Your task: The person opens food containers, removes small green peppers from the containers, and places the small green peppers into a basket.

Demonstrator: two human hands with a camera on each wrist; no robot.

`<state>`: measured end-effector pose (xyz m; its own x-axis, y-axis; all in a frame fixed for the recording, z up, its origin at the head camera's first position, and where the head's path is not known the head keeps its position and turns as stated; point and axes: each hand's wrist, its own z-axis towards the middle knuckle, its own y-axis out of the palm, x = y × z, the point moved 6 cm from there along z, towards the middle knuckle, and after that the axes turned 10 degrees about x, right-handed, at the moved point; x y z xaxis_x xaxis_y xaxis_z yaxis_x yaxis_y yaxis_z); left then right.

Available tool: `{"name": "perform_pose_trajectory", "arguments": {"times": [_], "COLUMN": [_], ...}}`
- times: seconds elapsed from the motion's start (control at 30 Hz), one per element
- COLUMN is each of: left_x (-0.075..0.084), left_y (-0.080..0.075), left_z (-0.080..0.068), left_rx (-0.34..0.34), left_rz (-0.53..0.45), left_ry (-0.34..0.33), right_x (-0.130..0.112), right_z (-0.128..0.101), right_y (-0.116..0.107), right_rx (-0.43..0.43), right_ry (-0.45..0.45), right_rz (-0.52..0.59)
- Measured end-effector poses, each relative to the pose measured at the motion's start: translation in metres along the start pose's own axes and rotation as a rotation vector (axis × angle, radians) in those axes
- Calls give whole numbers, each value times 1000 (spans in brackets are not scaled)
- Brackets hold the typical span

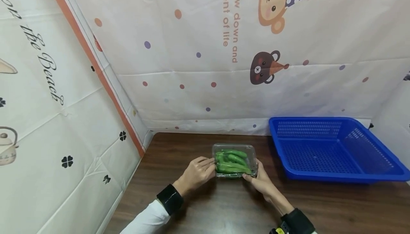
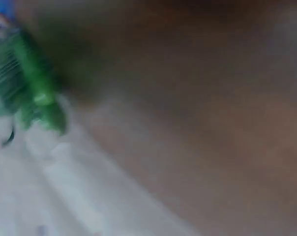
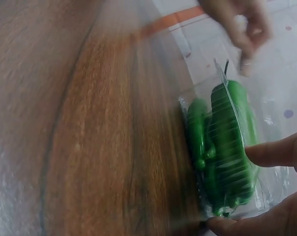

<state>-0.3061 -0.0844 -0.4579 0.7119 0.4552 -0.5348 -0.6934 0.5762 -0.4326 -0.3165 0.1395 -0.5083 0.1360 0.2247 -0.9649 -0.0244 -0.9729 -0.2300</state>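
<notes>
A clear plastic box of long green peppers is at the middle of the wooden table, between both hands. My right hand grips its right side near the front corner, the thumb at the front edge. In the right wrist view, thumb and finger pinch the box around the peppers. My left hand is by the box's left edge, fingers loosely bent; the right wrist view shows it blurred and apart from the box. Blurred green peppers appear at the left wrist view's upper left.
A large blue plastic basket with perforated walls stands to the right on the brown wooden table. Printed white cloth hangs behind the table, and more cloth covers the left side. Dark bands wrap both wrists.
</notes>
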Motion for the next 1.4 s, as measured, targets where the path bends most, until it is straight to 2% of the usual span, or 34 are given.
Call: {"name": "perform_pose_trajectory", "arguments": {"times": [0.13,0.3,0.47,0.57,0.63,0.7,0.8,0.87,0.93,1.03,1.17,1.4], "left_x": [-11,-19,-23,-26,-28,-31,-32,-30,-28,-25,-19,-3], "left_y": [-4,-6,-5,-4,-2,1,7,12,16,21,27,36], "left_z": [12,13,7,-2,-10,-19,-37,-47,-55,-61,-67,-69], "left_rx": [-31,-40,-34,-83,-168,-289,-448,-476,-461,-427,-430,-395], "left_rz": [-12,-59,-89,-75,-84,-130,-327,-487,-639,-816,-960,-1166], "left_ry": [-4,-40,-159,-311,-472,-673,-1035,-1226,-1366,-1456,-1536,-1555], "right_x": [0,3,4,4,5,6,5,5,6,7,6,5], "right_z": [0,-1,-1,-3,-3,-4,-3,-3,-2,-1,-1,0], "right_y": [-1,0,1,2,2,2,1,2,2,3,3,2], "right_rx": [8,14,19,10,3,-1,0,2,4,7,10,19], "right_ry": [2,18,8,13,27,44,49,47,46,47,48,46], "right_rz": [-2,-25,-23,-20,-26,-40,-55,-64,-75,-81,-80,-79]}}
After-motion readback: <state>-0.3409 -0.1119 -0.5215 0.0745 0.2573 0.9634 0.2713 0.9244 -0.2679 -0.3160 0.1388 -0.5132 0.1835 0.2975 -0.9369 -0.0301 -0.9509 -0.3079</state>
